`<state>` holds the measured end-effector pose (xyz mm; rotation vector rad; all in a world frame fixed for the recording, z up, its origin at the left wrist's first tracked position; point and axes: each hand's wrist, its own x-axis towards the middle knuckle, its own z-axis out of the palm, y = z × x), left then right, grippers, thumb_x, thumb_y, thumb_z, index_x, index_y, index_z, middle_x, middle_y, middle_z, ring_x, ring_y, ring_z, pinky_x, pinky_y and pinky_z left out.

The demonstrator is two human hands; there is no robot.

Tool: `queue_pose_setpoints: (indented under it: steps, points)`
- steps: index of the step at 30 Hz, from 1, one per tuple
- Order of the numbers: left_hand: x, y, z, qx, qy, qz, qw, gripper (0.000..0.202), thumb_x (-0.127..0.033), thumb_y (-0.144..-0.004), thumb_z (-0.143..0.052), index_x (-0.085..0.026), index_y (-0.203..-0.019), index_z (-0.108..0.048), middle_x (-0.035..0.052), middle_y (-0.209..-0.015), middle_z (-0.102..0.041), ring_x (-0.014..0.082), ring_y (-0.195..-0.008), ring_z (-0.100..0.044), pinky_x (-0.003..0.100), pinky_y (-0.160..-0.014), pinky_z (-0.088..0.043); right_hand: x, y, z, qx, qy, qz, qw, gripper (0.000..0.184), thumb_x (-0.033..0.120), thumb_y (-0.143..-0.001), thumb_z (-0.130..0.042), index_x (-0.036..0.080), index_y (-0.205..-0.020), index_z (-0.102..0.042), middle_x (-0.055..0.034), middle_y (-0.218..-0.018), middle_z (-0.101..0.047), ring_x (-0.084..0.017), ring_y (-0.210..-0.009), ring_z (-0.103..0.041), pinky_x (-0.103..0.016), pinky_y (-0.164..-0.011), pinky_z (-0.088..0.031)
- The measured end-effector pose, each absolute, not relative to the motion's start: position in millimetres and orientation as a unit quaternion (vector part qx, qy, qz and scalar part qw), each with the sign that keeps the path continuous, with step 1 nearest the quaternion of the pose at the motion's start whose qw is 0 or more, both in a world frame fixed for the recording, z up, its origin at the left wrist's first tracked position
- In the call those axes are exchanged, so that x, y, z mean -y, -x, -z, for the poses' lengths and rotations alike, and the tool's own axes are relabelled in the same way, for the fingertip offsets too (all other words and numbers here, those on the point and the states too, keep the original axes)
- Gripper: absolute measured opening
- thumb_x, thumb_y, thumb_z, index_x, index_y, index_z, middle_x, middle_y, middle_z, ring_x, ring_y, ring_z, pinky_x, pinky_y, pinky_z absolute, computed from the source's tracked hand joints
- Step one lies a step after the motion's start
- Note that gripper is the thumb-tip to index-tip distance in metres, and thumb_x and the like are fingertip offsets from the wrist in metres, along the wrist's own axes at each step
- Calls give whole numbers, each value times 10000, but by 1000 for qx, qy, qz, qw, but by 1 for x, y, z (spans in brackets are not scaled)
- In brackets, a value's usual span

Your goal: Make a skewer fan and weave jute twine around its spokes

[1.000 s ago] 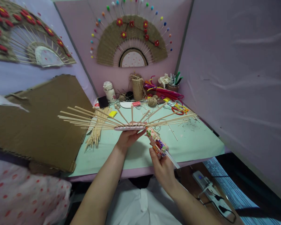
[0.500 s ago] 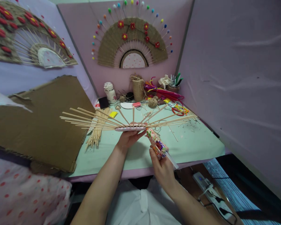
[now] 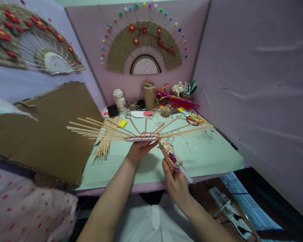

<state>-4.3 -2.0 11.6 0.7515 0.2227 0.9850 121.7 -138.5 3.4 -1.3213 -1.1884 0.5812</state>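
My left hand (image 3: 138, 150) grips a fan frame (image 3: 141, 138) from below, its fingers closed around the flat pinkish-white base. Thin wooden sticks (image 3: 106, 123) spread outward from that base to both sides and toward the back. In my right hand (image 3: 176, 178) is a hot glue gun (image 3: 169, 155) with a floral pattern, a clear glue stick (image 3: 186, 173) poking out of its rear. The gun's nozzle meets or nearly meets the right end of the base; whether it touches I cannot tell.
A bundle of sticks (image 3: 104, 144) lies left on the green tabletop (image 3: 212, 158), beside brown cardboard (image 3: 50, 134). Along the back are a white jar (image 3: 120, 101), a twine spool (image 3: 149, 96), pipe cleaners (image 3: 179, 102) and scissors (image 3: 195, 120). A power strip (image 3: 228, 211) sits lower right.
The whole view has shifted slightly, so everything appears a little lower and to the right. Both hands keep their hold, and the glue gun stays at the base's right end.
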Motion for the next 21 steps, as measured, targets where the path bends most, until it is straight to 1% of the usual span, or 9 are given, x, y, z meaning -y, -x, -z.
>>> queue_pose_setpoints:
  steps: [6,12,15,18,21]
  points:
    - [2,5,-12,-95,-364,-457,806,266,-31,-665,-661,-186,-880,-650,50,-1048,-695,268,-1113,-596,477,-1033,-375,138,-124,9,519,570,-239,591,367,429,-887,-499,145,-1101,-592,-119,-1076,-668,-227,-1006,-615,-336,-891,-476]
    - [2,5,-11,-100,-361,-454,808,279,-20,-658,-661,-195,-876,-650,45,-1058,-694,273,-1140,-580,478,-1039,-369,138,-124,10,512,581,-246,583,412,446,-880,-508,132,-1136,-583,-131,-1096,-666,-237,-1050,-602,-367,-932,-463]
    - [2,5,-12,-97,-363,-452,809,262,-22,-663,-663,-192,-862,-647,42,-1050,-695,275,-1134,-584,479,-1031,-378,139,-123,7,514,574,-244,589,403,459,-874,-512,143,-1107,-603,-124,-1078,-675,-245,-1034,-607,-370,-904,-483]
    - [2,4,-12,-98,-365,-453,808,255,-23,-659,-670,-193,-847,-639,31,-1025,-696,280,-1135,-582,483,-1024,-386,140,-123,7,511,578,-243,589,384,475,-864,-520,172,-1073,-630,-103,-1021,-694,-250,-1009,-618,-347,-834,-515]
    - [2,4,-12,-108,-366,-457,803,267,-20,-644,-676,-192,-844,-634,27,-1025,-691,285,-1155,-567,489,-1031,-375,141,-123,6,510,581,-244,585,379,491,-857,-525,180,-1037,-647,-85,-949,-706,-244,-989,-623,-328,-802,-523]
